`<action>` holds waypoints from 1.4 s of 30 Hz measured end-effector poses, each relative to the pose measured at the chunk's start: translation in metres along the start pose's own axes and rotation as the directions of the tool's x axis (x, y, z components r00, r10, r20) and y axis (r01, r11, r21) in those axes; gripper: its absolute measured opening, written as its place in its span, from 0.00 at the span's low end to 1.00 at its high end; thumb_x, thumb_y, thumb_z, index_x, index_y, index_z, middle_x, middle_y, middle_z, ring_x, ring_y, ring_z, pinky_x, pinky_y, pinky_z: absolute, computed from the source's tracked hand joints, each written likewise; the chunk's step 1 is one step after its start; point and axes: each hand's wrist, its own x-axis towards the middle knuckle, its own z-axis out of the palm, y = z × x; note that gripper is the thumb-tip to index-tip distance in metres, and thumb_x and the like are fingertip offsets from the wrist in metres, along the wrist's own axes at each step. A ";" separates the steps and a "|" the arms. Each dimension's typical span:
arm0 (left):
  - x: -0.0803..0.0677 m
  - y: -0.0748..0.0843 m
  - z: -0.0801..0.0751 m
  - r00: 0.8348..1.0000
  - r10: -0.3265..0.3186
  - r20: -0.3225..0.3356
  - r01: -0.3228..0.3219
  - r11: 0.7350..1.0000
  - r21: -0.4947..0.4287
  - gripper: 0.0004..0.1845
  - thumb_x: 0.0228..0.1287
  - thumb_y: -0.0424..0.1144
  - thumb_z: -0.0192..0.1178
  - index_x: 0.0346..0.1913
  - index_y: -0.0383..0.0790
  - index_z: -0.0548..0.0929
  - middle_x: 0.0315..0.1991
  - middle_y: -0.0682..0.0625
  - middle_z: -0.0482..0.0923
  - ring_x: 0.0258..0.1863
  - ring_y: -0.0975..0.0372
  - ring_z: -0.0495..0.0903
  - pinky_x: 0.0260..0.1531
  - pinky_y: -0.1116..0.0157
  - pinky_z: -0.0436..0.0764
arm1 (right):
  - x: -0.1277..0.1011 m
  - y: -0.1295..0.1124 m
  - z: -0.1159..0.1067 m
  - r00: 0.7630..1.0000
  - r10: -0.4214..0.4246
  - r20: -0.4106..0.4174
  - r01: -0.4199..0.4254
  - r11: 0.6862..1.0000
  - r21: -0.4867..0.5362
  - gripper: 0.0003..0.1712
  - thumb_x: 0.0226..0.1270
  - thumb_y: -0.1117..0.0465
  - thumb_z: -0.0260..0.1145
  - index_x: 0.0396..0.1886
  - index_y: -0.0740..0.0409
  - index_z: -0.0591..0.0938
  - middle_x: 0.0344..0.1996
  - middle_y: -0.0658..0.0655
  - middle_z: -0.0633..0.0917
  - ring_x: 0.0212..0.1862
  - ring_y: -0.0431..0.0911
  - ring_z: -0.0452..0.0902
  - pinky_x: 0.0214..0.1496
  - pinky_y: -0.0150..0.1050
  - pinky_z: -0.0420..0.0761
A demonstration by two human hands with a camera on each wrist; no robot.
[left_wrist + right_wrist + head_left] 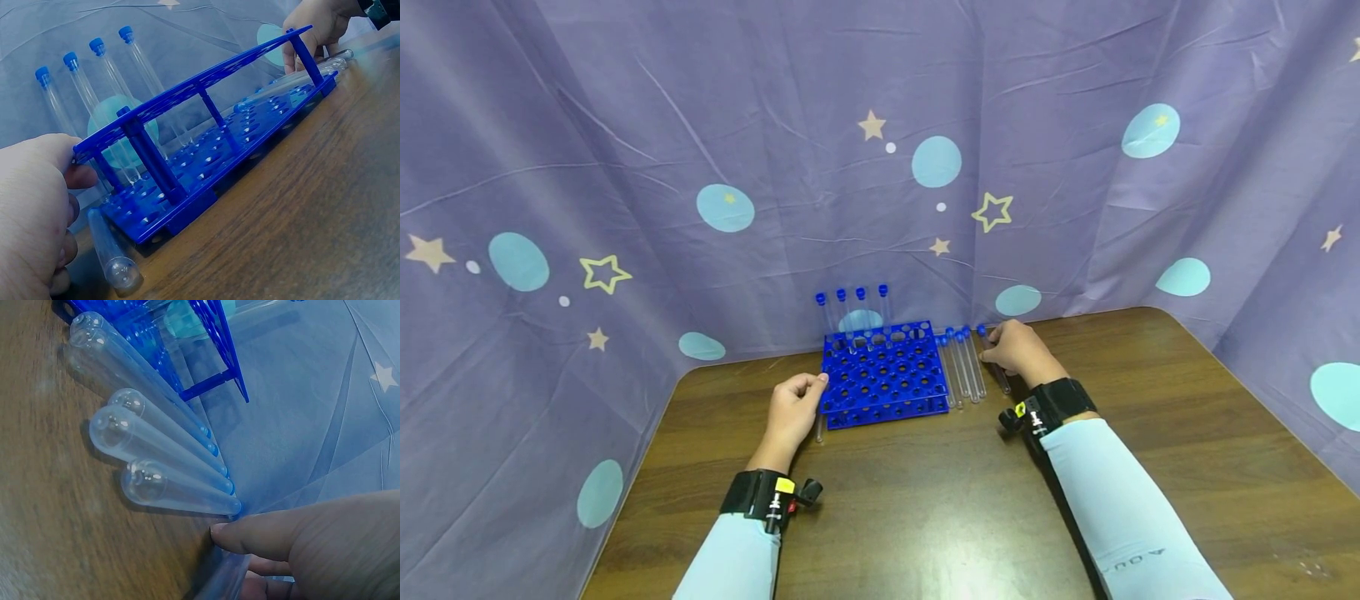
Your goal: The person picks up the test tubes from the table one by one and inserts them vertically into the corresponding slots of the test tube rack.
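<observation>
Four capped tubes (851,310) standing in blue rack (883,373) near desk's (925,500) far edge; left hand (793,408) pinching rack's corner; right hand (1019,350) clamped on loose tube (997,372). Step judged: pickup; next, upright insertion.

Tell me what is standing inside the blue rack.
Four capped test tubes stand upright in the back row of the blue rack. The other holes look empty. The top plate hides the tubes' bottoms.

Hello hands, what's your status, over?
Left hand grips blue tube rack. Right hand pinches a test tube lying beside five others. Nothing blocking.
</observation>
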 end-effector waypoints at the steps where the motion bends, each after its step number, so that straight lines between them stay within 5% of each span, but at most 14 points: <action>1: 0.000 0.000 0.000 1.000 0.000 0.000 0.000 1.000 -0.001 0.18 0.84 0.47 0.69 0.36 0.38 0.93 0.21 0.60 0.72 0.29 0.62 0.74 0.36 0.66 0.74 | 0.001 0.000 0.000 1.000 0.001 0.000 -0.001 1.000 -0.001 0.33 0.74 0.55 0.80 0.70 0.71 0.84 0.68 0.74 0.86 0.39 0.54 0.96 0.39 0.45 0.94; 42: 0.001 -0.001 0.000 1.000 -0.004 0.007 0.004 1.000 0.008 0.17 0.84 0.46 0.68 0.38 0.38 0.95 0.23 0.59 0.74 0.31 0.62 0.76 0.38 0.66 0.75 | -0.004 -0.002 -0.002 1.000 0.007 0.002 -0.007 0.999 -0.035 0.30 0.78 0.54 0.74 0.71 0.67 0.85 0.67 0.70 0.88 0.38 0.49 0.93 0.40 0.43 0.91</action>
